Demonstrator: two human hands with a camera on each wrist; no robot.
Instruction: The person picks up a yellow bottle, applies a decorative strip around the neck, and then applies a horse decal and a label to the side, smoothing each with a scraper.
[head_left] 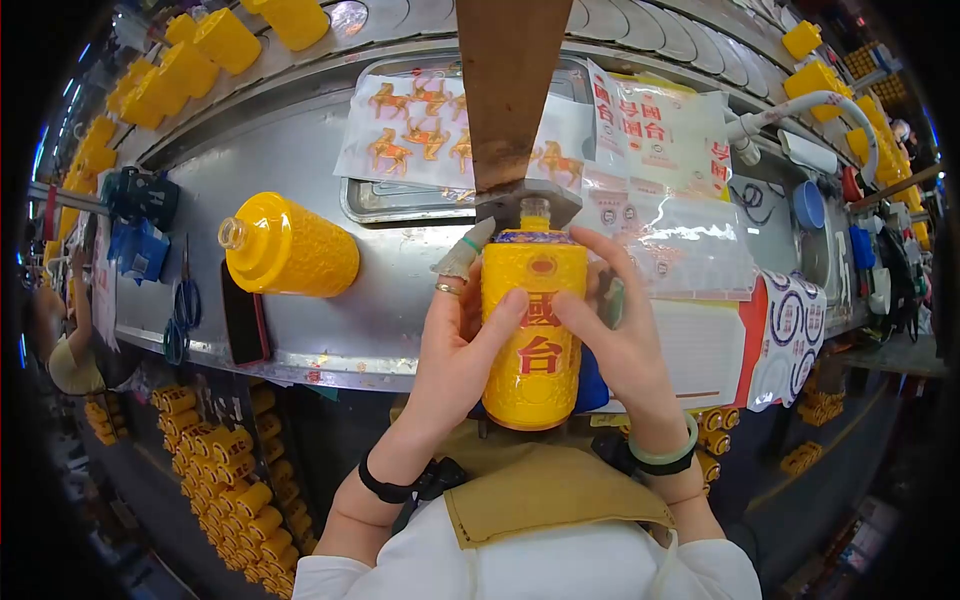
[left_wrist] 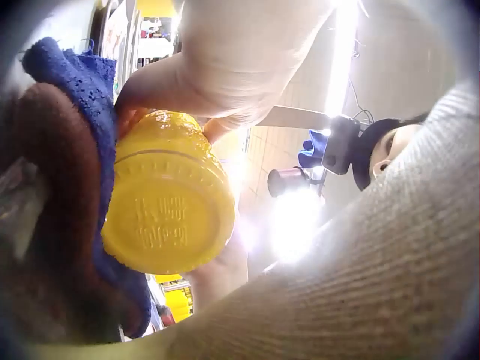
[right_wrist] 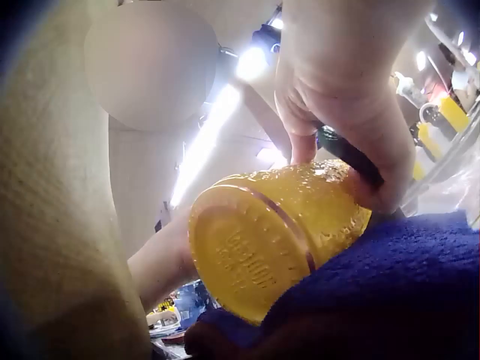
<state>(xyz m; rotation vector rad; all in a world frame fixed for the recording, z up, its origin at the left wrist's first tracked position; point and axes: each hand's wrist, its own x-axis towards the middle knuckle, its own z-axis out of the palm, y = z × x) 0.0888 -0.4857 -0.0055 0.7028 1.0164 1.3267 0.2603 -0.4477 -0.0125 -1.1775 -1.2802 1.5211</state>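
A yellow bottle (head_left: 533,330) with red characters on its front lies between both hands, its clear glass neck (head_left: 535,207) pointing away toward a brown post. The left hand (head_left: 455,345) grips its left side, thumb on the characters; a covering wraps one fingertip. The right hand (head_left: 620,340) holds the other side, thumb also on the front. The bottle's embossed base (left_wrist: 169,214) faces the left wrist view, beside a blue cloth (left_wrist: 82,97). In the right wrist view the base (right_wrist: 247,251) shows above the blue cloth (right_wrist: 375,270).
A second yellow bottle (head_left: 290,245) lies on the metal table (head_left: 400,260) at left, near a dark red-edged object (head_left: 243,315) and scissors (head_left: 184,305). Behind the hands are a sheet of horse stickers (head_left: 410,125), a tray (head_left: 385,205) and printed character sheets (head_left: 660,140). The brown post (head_left: 512,90) stands ahead.
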